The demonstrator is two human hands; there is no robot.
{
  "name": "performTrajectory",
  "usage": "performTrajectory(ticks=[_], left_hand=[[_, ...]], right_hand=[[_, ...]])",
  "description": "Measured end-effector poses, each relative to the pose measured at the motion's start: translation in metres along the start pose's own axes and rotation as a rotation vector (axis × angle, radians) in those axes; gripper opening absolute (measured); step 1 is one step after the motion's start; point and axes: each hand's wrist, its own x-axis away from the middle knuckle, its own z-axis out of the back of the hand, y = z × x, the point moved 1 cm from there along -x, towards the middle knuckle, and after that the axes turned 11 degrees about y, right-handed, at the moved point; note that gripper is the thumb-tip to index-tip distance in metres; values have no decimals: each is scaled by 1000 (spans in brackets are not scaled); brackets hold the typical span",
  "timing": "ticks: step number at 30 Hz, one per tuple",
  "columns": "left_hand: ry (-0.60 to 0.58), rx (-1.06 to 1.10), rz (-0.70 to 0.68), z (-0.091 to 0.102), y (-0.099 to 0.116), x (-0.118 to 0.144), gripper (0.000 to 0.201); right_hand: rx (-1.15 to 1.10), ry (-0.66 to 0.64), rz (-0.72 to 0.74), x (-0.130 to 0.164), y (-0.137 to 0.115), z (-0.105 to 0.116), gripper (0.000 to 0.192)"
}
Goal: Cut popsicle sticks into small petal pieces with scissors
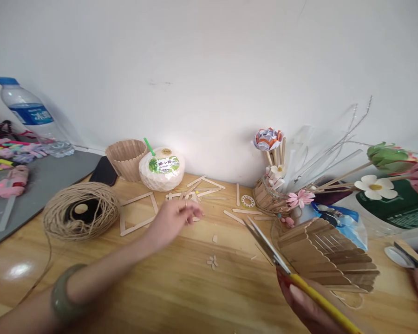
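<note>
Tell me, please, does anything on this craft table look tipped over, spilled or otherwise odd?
Yes. The stick basket by the right hand lies tipped on its side. Loose craft sticks are scattered where the left hand reaches, and small offcuts litter the tabletop. The water bottle looks slanted, perhaps from lens distortion.

A water bottle [28,113] stands by the wall. A twine coil [81,211] lies left of a coconut drink [162,169].

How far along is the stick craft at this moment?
Done: a stick basket stands by the wall and a second stick piece lies at right. In hand: the right hand holds scissors; the left hand reaches the loose sticks. Left: those sticks and a square frame lie unattached.
</note>
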Motion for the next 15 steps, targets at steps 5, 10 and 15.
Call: performTrajectory(ticks=[5,10,15], left_hand=[[107,-286,-148,10,-10,-49,26],[-26,-506,-300,-5,-16,-70,20],[-192,-649,-423,-12,-14,-81,18]], right_hand=[[-122,-53,37,-18,-2,3,51],[-411,36,161,-28,-22,-13,39],[-527,6,166,-38,-31,-23,42]])
